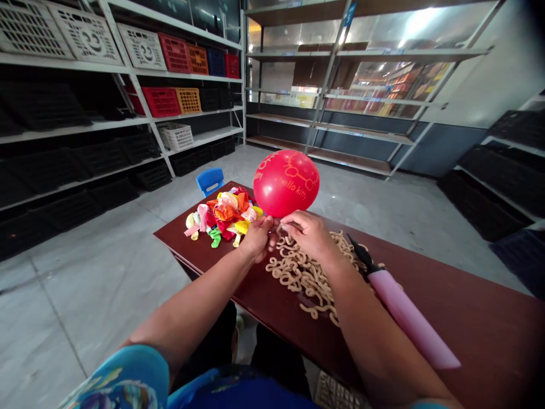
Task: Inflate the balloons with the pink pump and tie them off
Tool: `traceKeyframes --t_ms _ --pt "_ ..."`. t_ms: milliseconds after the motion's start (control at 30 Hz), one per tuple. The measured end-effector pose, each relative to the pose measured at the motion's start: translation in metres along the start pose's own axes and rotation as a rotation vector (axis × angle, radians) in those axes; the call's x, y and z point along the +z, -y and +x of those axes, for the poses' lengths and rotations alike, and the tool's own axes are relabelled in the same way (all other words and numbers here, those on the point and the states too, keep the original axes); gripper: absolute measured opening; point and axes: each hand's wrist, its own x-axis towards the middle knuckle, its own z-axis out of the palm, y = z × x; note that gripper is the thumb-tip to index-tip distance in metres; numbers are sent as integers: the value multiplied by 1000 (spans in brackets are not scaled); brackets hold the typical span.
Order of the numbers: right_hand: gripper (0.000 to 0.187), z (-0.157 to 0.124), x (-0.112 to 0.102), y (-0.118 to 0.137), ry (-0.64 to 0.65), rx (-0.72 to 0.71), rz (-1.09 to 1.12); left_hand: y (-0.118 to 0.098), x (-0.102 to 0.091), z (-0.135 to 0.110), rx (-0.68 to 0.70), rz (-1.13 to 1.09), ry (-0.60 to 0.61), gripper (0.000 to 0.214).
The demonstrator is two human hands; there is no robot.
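A blown-up red balloon (pixel 285 182) with printed writing floats just above the dark brown table (pixel 468 307). My left hand (pixel 256 237) and my right hand (pixel 307 232) both pinch its neck from either side, fingers closed. Under my right hand lies a heap of tan plastic clips (pixel 304 272). A pile of flat balloons in several colours (pixel 223 218) lies just left of my left hand.
A pink hand pump (pixel 404 309) with a black nozzle lies on the table to the right of my right arm. A blue chair (pixel 210 180) stands behind the table. Shelving with crates lines the left wall, and metal racks stand at the back.
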Motion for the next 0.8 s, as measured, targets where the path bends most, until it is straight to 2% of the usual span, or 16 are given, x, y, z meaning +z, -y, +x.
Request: traceKeyframes --t_ms 300,467,633,800 --pt "13 1 4 -1 -100 32 -32 3 -2 -3 -59 17 40 24" --pt "12 0 8 -2 -146 81 -24 10 -5 -1 -5 44 99 29" --pt "14 1 14 -6 -182 295 81 15 -13 6 94 307 83 29" --pt "17 10 13 4 -101 508 341 14 -24 14 296 675 -67 24"
